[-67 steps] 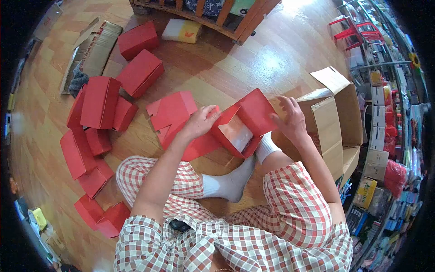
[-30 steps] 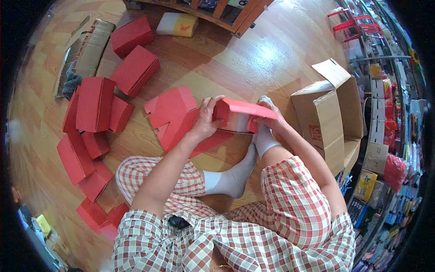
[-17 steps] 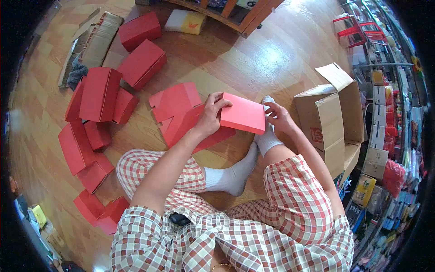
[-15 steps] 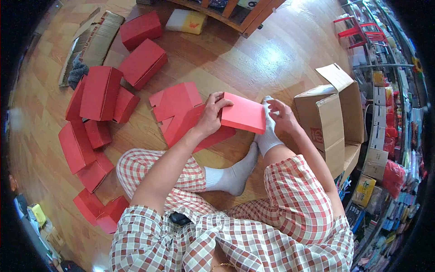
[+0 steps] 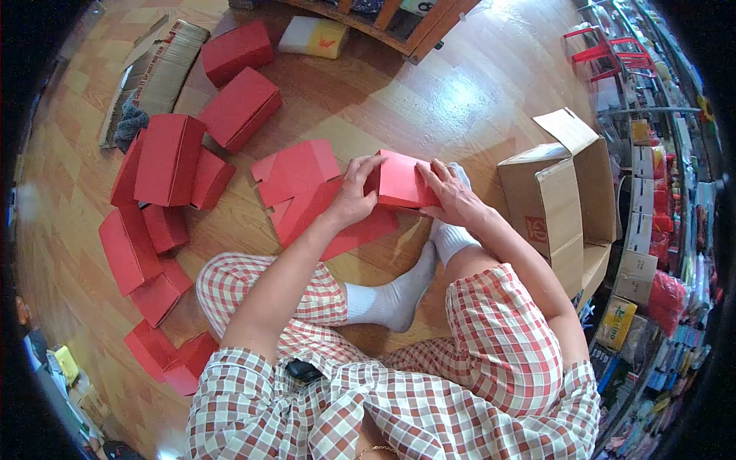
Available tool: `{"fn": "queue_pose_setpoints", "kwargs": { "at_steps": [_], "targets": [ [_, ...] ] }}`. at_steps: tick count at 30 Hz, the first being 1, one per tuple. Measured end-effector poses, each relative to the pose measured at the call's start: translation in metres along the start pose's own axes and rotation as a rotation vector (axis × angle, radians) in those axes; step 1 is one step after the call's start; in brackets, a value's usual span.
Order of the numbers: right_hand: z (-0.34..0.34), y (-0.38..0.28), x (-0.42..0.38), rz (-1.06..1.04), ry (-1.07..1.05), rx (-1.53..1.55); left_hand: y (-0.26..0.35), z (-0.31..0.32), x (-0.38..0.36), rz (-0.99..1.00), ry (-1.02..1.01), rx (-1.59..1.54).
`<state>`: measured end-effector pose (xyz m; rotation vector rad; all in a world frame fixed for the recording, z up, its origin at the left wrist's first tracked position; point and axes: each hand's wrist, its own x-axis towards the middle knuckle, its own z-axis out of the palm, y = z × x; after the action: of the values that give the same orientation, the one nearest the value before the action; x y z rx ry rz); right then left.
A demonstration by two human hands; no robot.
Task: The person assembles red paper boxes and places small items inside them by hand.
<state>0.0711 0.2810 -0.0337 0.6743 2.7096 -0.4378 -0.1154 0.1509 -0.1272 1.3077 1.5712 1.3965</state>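
Between my hands is a small red cardboard box, held up above the floor in front of my feet. My left hand grips its left end, fingers curled at the top edge. My right hand is closed on the right end, with fingers on the upper face and the thumb low by the near edge. Just below and left of the box, flat red cardboard sheets with cut slots lie on the floor, partly hidden by my left hand and forearm.
Several folded red boxes are spread over the floor at left. An open brown carton stands at right, before crowded shelves. Flattened brown cardboard, a yellow-and-white packet and wooden furniture lie beyond.
My right hand has come in from the right and taken hold of the box's right end. The box has tilted, its face now looking narrower. The left hand keeps its grip.
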Motion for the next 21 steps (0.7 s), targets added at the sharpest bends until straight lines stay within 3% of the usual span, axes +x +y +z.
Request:
{"fn": "queue_pose_setpoints", "kwargs": {
  "at_steps": [8,10,14,19,21],
  "targets": [
    [-0.016,0.001,0.004,0.009,-0.012,0.150,-0.031,0.001,0.002,-0.201,-0.087,-0.329],
    [-0.011,0.011,0.002,-0.004,-0.004,0.194,-0.023,-0.004,0.007,-0.342,-0.142,-0.596],
    [-0.014,0.013,-0.009,-0.006,-0.008,0.327,0.012,-0.012,0.006,-0.411,-0.207,-0.593],
    [-0.008,0.023,-0.021,-0.020,0.026,0.432,0.015,-0.003,-0.001,-0.458,-0.299,-0.318],
    [-0.010,0.018,-0.025,-0.029,0.060,0.444,0.010,0.002,-0.004,-0.380,-0.283,-0.181]
  ]
}}
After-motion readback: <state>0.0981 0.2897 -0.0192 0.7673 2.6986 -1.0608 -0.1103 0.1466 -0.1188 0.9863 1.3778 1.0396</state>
